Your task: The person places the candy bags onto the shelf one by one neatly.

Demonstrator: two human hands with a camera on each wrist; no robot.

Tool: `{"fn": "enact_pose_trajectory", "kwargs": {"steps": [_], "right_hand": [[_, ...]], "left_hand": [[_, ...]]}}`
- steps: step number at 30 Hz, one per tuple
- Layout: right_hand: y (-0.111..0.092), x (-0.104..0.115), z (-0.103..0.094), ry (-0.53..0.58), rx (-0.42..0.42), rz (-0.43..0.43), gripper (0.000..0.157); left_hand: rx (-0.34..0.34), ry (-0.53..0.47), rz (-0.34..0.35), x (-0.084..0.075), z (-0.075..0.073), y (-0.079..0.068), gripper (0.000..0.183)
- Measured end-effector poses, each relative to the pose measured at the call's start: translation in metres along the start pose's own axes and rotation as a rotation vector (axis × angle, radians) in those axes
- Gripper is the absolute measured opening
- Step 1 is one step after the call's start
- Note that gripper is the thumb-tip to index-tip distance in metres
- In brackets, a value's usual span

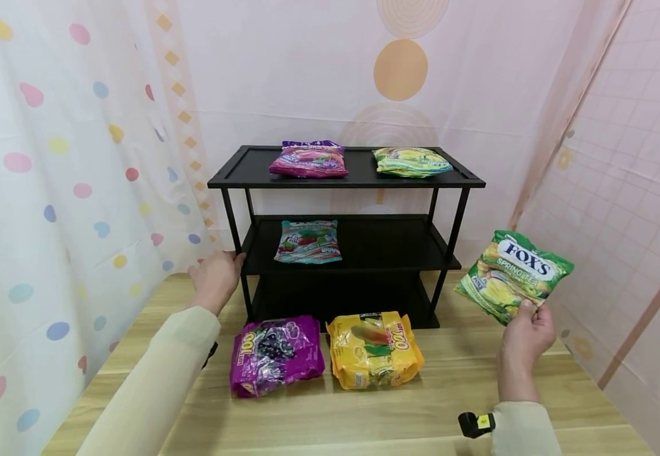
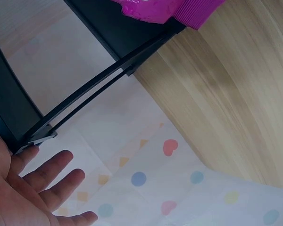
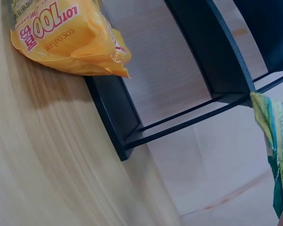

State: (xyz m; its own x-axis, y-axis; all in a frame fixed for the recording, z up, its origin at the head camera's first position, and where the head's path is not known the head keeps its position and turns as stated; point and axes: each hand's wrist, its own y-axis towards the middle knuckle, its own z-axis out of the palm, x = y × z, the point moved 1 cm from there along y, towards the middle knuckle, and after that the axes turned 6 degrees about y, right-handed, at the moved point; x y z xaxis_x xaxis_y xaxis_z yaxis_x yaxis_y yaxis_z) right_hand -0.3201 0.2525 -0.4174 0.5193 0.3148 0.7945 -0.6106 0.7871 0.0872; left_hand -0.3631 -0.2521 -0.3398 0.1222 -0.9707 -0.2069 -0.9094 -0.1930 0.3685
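at the right of the frame, the right hand [image 1: 528, 332] reaches up from the bottom edge, its fingers clamped on the lower edge of a green fox's bag [image 1: 512, 275]. the bag is held up beside the black rack [image 1: 347, 184], tilted, printed front towards me, top edge facing upper right, long axis slanting to lower left. from the lower left, the left hand [image 1: 216, 278] stretches to the rack's left side, touching the middle shelf [image 1: 389, 244], fingers [image 2: 61, 187] spread apart.
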Motion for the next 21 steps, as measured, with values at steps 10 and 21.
{"fn": "enact_pose_trajectory", "kwargs": {"steps": [10,21], "right_hand": [[-0.01,-0.008,0.007,-0.039,0.149,-0.094,0.018],[-0.021,-0.014,0.019,-0.149,0.25,-0.159,0.022]], "left_hand": [[0.029,0.011,-0.013,0.001,-0.001,0.001,0.044],[0.004,0.005,0.004,0.0,-0.003,0.0,0.044]]}}
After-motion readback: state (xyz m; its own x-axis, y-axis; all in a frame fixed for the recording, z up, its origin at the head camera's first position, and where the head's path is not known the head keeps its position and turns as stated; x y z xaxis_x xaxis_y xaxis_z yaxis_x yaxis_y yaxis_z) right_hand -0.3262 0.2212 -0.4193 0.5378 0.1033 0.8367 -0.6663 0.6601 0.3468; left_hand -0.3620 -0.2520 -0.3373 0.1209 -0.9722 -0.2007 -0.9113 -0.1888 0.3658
